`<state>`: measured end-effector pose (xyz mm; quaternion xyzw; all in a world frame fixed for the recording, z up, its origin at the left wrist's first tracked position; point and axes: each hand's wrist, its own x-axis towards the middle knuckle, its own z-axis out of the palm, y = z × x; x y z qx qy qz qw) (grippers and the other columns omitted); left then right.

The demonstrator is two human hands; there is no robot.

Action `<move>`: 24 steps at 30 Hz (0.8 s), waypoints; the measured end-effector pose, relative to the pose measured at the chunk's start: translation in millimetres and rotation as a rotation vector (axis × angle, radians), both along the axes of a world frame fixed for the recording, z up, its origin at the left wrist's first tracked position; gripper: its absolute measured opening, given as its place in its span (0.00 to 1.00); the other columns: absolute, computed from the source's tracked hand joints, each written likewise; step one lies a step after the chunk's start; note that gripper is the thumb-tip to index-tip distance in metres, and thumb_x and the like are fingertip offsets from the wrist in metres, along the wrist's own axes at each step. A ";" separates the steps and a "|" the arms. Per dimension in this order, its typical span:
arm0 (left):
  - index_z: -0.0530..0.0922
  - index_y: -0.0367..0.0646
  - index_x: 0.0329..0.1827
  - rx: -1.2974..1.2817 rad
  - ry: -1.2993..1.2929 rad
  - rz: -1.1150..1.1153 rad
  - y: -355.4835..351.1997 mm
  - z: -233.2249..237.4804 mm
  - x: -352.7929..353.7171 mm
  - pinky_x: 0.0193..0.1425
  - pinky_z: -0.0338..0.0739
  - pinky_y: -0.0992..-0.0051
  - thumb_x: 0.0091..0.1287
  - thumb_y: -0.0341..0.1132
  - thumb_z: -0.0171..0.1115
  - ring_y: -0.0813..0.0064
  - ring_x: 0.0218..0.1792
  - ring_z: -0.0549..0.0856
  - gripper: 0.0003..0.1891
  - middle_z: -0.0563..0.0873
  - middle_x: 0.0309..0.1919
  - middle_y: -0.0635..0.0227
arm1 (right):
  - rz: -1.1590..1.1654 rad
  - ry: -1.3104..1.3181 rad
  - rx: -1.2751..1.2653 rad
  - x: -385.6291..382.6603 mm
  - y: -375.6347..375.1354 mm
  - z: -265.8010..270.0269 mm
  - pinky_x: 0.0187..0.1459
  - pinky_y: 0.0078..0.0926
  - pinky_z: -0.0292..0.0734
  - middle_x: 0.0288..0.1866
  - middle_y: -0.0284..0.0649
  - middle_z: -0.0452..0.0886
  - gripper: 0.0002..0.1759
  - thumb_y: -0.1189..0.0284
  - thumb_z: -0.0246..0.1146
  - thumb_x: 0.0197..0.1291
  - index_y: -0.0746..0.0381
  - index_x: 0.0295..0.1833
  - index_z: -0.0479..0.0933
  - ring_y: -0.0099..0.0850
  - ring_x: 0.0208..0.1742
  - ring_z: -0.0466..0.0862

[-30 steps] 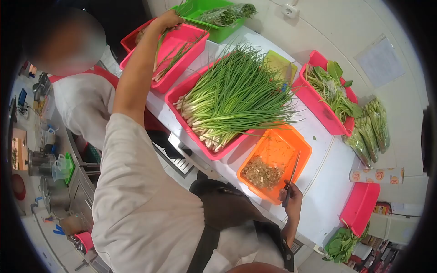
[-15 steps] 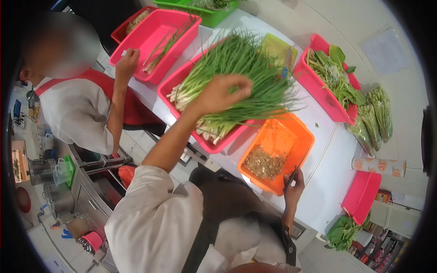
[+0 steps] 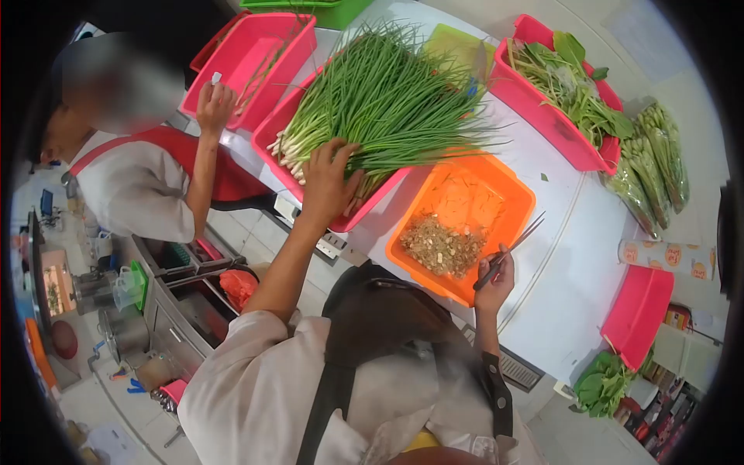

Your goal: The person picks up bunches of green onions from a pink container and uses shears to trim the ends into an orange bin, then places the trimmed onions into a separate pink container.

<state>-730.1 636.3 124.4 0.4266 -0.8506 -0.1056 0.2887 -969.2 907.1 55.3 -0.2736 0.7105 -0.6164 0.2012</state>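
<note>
A big pile of spring onions (image 3: 387,101) fills a pink bin (image 3: 267,147), white root ends to the left and green tops trailing right. My left hand (image 3: 332,177) rests over the near side of the pile with its fingers spread. In my right hand (image 3: 496,287) is a slim black-handled tool (image 3: 493,267), its two narrow prongs pointing up and right. That hand is beside the near right edge of an orange tub (image 3: 508,198). Brownish root trimmings (image 3: 442,244) lie in the tub's near part, and a few green tips overhang its far rim.
At left stands a co-worker (image 3: 147,182), one raised hand (image 3: 215,108) beside another pink bin (image 3: 298,46). Behind the pile is a green cutting board (image 3: 449,48). Leafy greens (image 3: 570,97) fill a pink bin at right, near bagged vegetables (image 3: 647,167) and a paper roll (image 3: 666,257).
My left hand has come down from over the green tops to the pile's near side, fingers spreading. The tool in my right hand now shows its prongs pointing outward. The view has shifted slightly.
</note>
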 end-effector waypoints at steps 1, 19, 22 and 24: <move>0.78 0.45 0.59 0.051 -0.046 0.031 -2.0 2.4 0.0 0.60 0.67 0.56 0.60 0.32 0.70 0.54 0.54 0.79 0.22 0.80 0.52 0.57 | 0.020 -0.039 -0.015 -1.6 -2.3 -1.8 0.43 0.16 0.75 0.41 0.34 0.76 0.26 0.81 0.64 0.64 0.68 0.68 0.70 0.21 0.41 0.76; 0.82 0.38 0.49 -0.086 0.167 0.143 11.2 -19.5 0.3 0.48 0.77 0.58 0.64 0.35 0.69 0.50 0.43 0.85 0.14 0.86 0.40 0.53 | 0.277 0.521 0.132 -20.5 16.8 -7.3 0.58 0.33 0.66 0.38 0.38 0.85 0.29 0.79 0.74 0.49 0.65 0.60 0.77 0.33 0.41 0.81; 0.81 0.38 0.51 -0.043 0.223 0.136 10.4 -20.8 4.5 0.49 0.79 0.59 0.65 0.35 0.68 0.51 0.45 0.85 0.14 0.86 0.42 0.53 | 0.217 0.510 0.222 -22.0 10.0 -4.7 0.55 0.30 0.64 0.27 0.34 0.82 0.24 0.77 0.74 0.50 0.65 0.55 0.79 0.30 0.30 0.78; 0.81 0.39 0.51 -0.012 0.272 0.128 10.3 -19.6 6.5 0.50 0.79 0.59 0.66 0.36 0.67 0.51 0.45 0.85 0.14 0.86 0.42 0.54 | 0.220 0.528 0.261 -19.9 7.0 -0.4 0.54 0.31 0.64 0.26 0.34 0.81 0.25 0.78 0.74 0.50 0.65 0.57 0.80 0.28 0.29 0.75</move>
